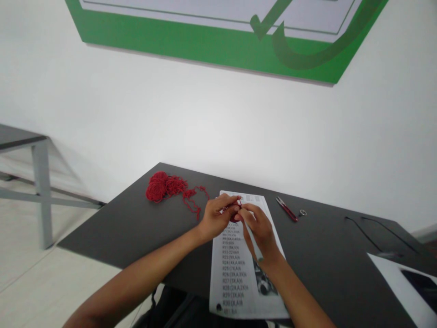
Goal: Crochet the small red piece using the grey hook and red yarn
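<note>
My left hand (218, 213) is closed on a small piece of red crochet work (235, 217), with a strand of yarn raised by its index finger. Close against it, my right hand (257, 225) grips a crochet hook (255, 246) by its pale handle. The hook's tip is hidden among the fingers and yarn. Both hands are above a printed pattern sheet (235, 282) with rows of text and a picture. Loose red yarn (191, 200) trails from a tangled red yarn ball (159, 187) at the left of the table toward my left hand.
Red-handled thread snips (287, 210) with a ring lie right of the sheet on the dark table (153, 237). Farther right are eyeglasses (382, 250) and a white paper (392, 278) with a dark object on it. A white wall (205, 118) stands behind the table.
</note>
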Demonstrator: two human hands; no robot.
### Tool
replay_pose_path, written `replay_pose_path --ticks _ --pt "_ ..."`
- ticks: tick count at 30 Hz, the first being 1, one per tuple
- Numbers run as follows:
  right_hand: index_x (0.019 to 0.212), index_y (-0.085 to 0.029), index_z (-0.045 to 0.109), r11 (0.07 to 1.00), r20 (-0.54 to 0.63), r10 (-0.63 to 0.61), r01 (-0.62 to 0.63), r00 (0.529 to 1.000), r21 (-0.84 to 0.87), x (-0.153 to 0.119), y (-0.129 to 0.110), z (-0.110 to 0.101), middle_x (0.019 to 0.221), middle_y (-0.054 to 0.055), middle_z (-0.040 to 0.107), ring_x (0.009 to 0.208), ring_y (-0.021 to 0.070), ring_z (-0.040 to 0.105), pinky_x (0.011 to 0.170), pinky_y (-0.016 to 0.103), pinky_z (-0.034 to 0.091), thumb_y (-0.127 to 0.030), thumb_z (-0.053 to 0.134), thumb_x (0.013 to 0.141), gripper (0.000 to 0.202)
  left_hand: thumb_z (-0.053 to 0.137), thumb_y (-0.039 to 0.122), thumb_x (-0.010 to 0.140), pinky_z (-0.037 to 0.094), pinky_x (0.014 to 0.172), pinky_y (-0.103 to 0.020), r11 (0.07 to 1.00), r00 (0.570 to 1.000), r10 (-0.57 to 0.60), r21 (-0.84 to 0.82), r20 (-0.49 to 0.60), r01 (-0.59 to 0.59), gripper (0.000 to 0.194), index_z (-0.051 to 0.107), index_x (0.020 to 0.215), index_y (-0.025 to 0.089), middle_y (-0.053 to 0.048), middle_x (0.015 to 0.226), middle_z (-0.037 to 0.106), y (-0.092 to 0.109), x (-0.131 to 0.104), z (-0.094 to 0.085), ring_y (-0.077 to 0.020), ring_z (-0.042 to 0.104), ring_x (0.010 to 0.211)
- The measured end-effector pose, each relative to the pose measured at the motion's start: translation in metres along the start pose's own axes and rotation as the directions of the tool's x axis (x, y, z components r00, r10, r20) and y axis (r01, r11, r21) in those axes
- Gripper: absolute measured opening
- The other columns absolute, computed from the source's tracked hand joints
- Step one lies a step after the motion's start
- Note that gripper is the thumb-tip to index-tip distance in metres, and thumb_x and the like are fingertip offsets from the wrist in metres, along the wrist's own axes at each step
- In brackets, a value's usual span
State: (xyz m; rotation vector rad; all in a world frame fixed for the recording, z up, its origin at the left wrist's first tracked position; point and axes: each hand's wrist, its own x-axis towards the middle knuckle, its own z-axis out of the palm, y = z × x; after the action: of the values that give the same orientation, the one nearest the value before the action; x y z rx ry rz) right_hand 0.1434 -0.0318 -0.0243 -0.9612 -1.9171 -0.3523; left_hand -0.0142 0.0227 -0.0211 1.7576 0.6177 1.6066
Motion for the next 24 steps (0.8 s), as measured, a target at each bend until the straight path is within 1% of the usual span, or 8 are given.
replay_pose_path --ticks 3,6,9,12,15,19,22,24 --pt "0.12 -0.024 0.062 0.995 -0.029 -0.087 0.085 0.996 -0.06 0.002 0.0 -0.002 0.11 0.011 0.069 0.103 0.0255 0.069 0.088 0.043 0.063 -0.013 0.058 0.097 0.026 0.083 0.033 0.078 0.056 0.067 -0.026 0.944 0.966 -0.256 -0.228 -0.045 0.24 0.03 0.082 0.103 0.018 -0.004 0.081 0.077 0.001 -0.001 0.006 -0.0153 0.069 0.07" --pt "0.123 -0.022 0.062 0.979 -0.066 -0.173 0.164 0.983 -0.118 0.007 -0.001 -0.007 0.11 0.013 0.069 0.106 0.0262 0.07 0.089 0.044 0.064 -0.008 0.057 0.096 0.031 0.09 0.037 0.069 0.055 0.063 -0.025 0.771 0.893 -0.449 -0.494 0.025 0.402 0.04 0.081 0.103 0.016 -0.004 0.079 0.077 0.005 -0.003 0.012 -0.0129 0.067 0.065" --pt "0.125 -0.022 0.062 0.969 -0.107 -0.22 0.205 0.969 -0.136 0.007 0.002 -0.009 0.109 0.013 0.07 0.107 0.027 0.07 0.089 0.045 0.064 -0.007 0.058 0.095 0.034 0.091 0.038 0.069 0.054 0.059 -0.022 0.542 0.812 -0.562 -0.671 0.16 0.507 0.04 0.08 0.099 0.015 -0.005 0.077 0.076 0.012 -0.005 0.017 -0.0105 0.066 0.061" --pt "0.128 -0.025 0.061 0.982 -0.119 -0.187 0.181 0.975 -0.059 0.003 0.006 -0.007 0.113 0.011 0.071 0.111 0.0263 0.071 0.092 0.044 0.064 -0.009 0.06 0.094 0.038 0.091 0.038 0.068 0.054 0.056 -0.021 0.419 0.768 -0.591 -0.72 0.246 0.553 0.038 0.079 0.094 0.012 -0.006 0.077 0.075 0.015 -0.006 0.018 -0.0092 0.064 0.057" --pt "0.125 -0.029 0.063 0.994 -0.109 -0.101 0.105 0.989 0.035 0.0 0.006 -0.004 0.112 0.007 0.072 0.105 0.0223 0.074 0.088 0.038 0.065 -0.013 0.059 0.096 0.033 0.093 0.036 0.066 0.052 0.051 -0.021 0.458 0.791 -0.558 -0.702 0.25 0.545 0.041 0.078 0.097 0.013 -0.004 0.076 0.075 0.014 -0.003 0.014 -0.0094 0.063 0.053" --pt "0.106 -0.027 0.068 0.984 -0.115 0.064 -0.044 0.991 0.171 0.005 0.001 -0.003 0.106 0.006 0.075 0.101 0.0209 0.075 0.089 0.038 0.064 -0.018 0.062 0.096 0.014 0.096 0.028 0.06 0.052 0.057 -0.02 0.658 0.874 -0.469 -0.61 0.127 0.442 0.048 0.078 0.102 0.014 -0.002 0.073 0.072 0.008 0.007 0.004 -0.0102 0.065 0.06" --pt "0.098 -0.027 0.067 0.952 -0.066 0.184 -0.161 0.981 0.259 0.006 -0.001 -0.002 0.11 0.006 0.078 0.115 0.0245 0.072 0.099 0.044 0.06 -0.026 0.062 0.097 0.005 0.095 0.028 0.059 0.052 0.057 -0.022 0.755 0.913 -0.401 -0.535 0.079 0.378 0.048 0.079 0.102 0.014 0.0 0.07 0.07 0.006 0.015 -0.003 -0.0098 0.063 0.06" --pt "0.096 -0.027 0.066 0.916 -0.008 0.285 -0.27 0.958 0.297 0.004 -0.003 -0.002 0.117 0.005 0.078 0.128 0.0274 0.065 0.105 0.05 0.056 -0.033 0.06 0.097 0.009 0.095 0.03 0.06 0.053 0.059 -0.023 0.8 0.927 -0.371 -0.491 0.046 0.345 0.046 0.08 0.1 0.014 0.0 0.07 0.07 0.005 0.019 -0.007 -0.01 0.062 0.061"
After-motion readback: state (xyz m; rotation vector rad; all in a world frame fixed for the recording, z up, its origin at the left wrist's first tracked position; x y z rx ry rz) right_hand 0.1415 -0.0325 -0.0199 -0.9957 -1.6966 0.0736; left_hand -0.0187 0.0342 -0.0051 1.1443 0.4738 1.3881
